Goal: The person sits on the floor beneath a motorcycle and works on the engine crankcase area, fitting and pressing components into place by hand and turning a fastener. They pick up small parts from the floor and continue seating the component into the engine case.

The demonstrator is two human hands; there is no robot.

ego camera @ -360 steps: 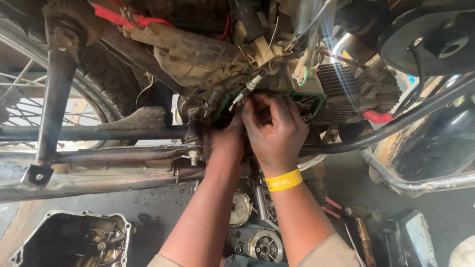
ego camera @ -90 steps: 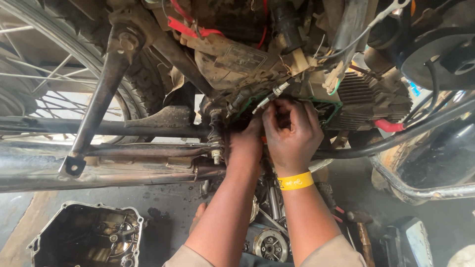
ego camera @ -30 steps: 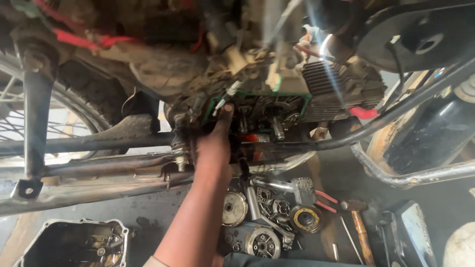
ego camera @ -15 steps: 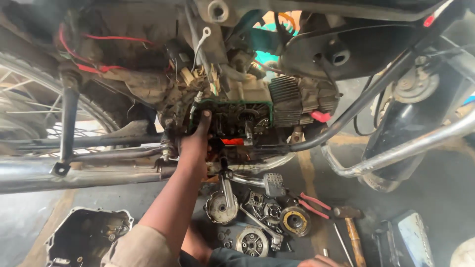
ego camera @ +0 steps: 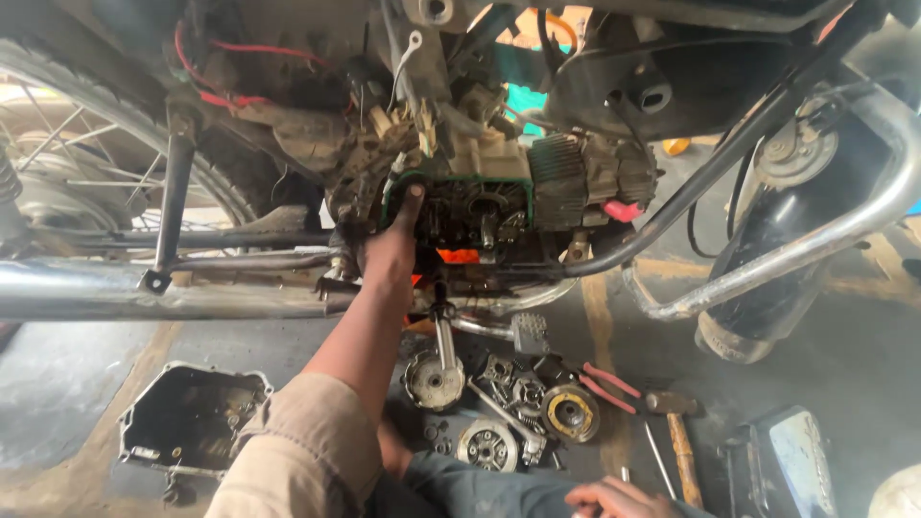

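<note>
My left hand (ego camera: pixel 391 247) reaches up to the open side of a motorcycle engine (ego camera: pixel 475 206), one finger pressed on the green gasket (ego camera: pixel 388 203) at the case's left edge. The other fingers are hidden against the case. My left arm in a beige sleeve (ego camera: pixel 302 446) runs up from the bottom of the view. My right hand (ego camera: pixel 614 499) lies low at the bottom edge on my dark trouser knee, fingers spread, with nothing seen in it.
Several removed clutch parts and gears (ego camera: pixel 499 403) lie on the floor under the engine, with red-handled pliers (ego camera: pixel 604 384) and a hammer (ego camera: pixel 676 446) beside them. A removed engine cover (ego camera: pixel 192 417) sits at lower left. The exhaust pipe (ego camera: pixel 115 288), rear wheel (ego camera: pixel 67 173) and chrome guard (ego camera: pixel 806 249) surround the engine.
My right hand has left the engine and dropped to my knee. My left hand stays at the case's left edge. The view has pulled back and shifted right.
</note>
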